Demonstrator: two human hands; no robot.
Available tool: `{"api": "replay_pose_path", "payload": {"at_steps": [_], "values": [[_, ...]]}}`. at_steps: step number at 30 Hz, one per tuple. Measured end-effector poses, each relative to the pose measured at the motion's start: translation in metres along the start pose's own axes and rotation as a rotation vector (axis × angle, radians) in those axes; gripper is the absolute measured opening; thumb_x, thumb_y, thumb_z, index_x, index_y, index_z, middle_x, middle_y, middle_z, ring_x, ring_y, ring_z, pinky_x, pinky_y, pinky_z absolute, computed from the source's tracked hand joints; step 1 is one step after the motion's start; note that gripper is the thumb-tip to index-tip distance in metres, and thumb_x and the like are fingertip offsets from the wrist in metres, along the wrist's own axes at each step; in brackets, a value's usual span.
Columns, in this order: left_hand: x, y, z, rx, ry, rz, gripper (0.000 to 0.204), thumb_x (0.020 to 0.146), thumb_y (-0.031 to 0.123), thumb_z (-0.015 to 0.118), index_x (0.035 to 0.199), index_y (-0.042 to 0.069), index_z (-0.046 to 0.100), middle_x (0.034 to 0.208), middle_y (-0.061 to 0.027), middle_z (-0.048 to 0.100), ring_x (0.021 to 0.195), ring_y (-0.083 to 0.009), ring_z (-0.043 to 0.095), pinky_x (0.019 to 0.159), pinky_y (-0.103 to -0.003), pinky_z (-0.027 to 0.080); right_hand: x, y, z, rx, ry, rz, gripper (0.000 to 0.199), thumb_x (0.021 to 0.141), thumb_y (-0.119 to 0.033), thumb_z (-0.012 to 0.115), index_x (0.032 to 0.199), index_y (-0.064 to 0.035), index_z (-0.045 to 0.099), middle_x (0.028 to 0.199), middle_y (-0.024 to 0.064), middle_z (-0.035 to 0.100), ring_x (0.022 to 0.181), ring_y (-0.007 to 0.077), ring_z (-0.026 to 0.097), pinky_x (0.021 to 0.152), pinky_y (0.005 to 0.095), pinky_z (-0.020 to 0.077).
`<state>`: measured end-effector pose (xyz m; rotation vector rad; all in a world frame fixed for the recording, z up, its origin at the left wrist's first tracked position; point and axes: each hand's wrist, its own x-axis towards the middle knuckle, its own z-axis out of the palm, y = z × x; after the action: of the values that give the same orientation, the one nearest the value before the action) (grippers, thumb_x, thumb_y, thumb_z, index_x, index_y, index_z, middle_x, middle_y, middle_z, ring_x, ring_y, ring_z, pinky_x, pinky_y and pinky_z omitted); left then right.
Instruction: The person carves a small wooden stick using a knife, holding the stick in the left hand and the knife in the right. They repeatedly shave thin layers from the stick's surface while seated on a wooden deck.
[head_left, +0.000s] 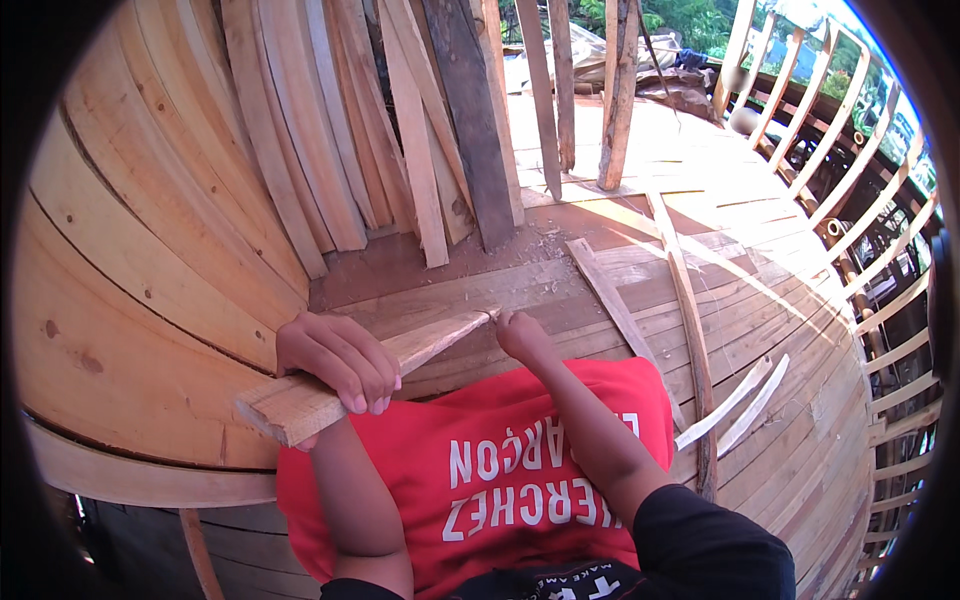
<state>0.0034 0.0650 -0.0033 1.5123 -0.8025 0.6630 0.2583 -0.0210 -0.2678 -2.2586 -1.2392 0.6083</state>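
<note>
A short wooden plank lies slantwise across in front of me, wide at the near left end and tapering toward the far right. My left hand is wrapped over its wide end, fingers on top. At the narrow tip, my right hand is closed, with its fingertips pinching the wood; whether something small is also between them is hidden. Below both forearms, a red cloth with white lettering is spread over my lap.
Curved plank walling rises close on my left. Several boards lean upright ahead. Loose strips and pale curved pieces lie on the plank floor to the right. Wood shavings are scattered ahead; open ribs line the far right.
</note>
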Motion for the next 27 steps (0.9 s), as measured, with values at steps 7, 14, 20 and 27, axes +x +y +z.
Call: {"api": "replay_pose_path", "payload": {"at_steps": [7, 14, 20, 27], "values": [[-0.003, -0.006, -0.004, 0.003, 0.058, 0.033, 0.051, 0.074, 0.049, 0.081, 0.083, 0.001, 0.065, 0.071, -0.013, 0.067, 0.065, -0.0249, 0.067, 0.064, -0.039, 0.057, 0.005, 0.009, -0.009, 0.068, 0.023, 0.182, 0.052, 0.095, -0.032, 0.031, 0.104, 0.0072, 0.064, 0.105, 0.0321, 0.063, 0.103, 0.0496, 0.059, 0.094, 0.0539, 0.0451], [-0.012, -0.005, -0.001, 0.016, 0.102, 0.032, 0.052, 0.075, 0.053, 0.079, 0.081, 0.003, 0.064, 0.07, -0.0117, 0.066, 0.064, -0.0236, 0.066, 0.063, -0.039, 0.057, -0.006, -0.003, -0.007, 0.067, 0.011, 0.172, 0.054, 0.095, -0.035, 0.031, 0.104, 0.0057, 0.065, 0.106, 0.0305, 0.064, 0.103, 0.0487, 0.06, 0.095, 0.054, 0.0446], [-0.013, -0.001, -0.001, 0.061, 0.135, 0.042, 0.053, 0.075, 0.055, 0.078, 0.08, 0.004, 0.064, 0.069, -0.0111, 0.066, 0.059, -0.0231, 0.065, 0.061, -0.038, 0.056, -0.02, -0.045, -0.029, 0.116, 0.014, 0.108, 0.051, 0.095, -0.032, 0.032, 0.101, 0.0068, 0.065, 0.103, 0.0301, 0.065, 0.099, 0.0491, 0.061, 0.092, 0.0536, 0.0466], [-0.005, -0.003, 0.008, 0.088, 0.185, 0.039, 0.051, 0.076, 0.053, 0.078, 0.08, 0.004, 0.065, 0.067, -0.0108, 0.066, 0.058, -0.0227, 0.064, 0.059, -0.037, 0.056, 0.018, 0.029, 0.016, 0.03, 0.007, 0.074, 0.052, 0.096, -0.033, 0.032, 0.1, 0.0073, 0.064, 0.104, 0.0351, 0.062, 0.105, 0.0492, 0.059, 0.097, 0.0536, 0.0427]]}}
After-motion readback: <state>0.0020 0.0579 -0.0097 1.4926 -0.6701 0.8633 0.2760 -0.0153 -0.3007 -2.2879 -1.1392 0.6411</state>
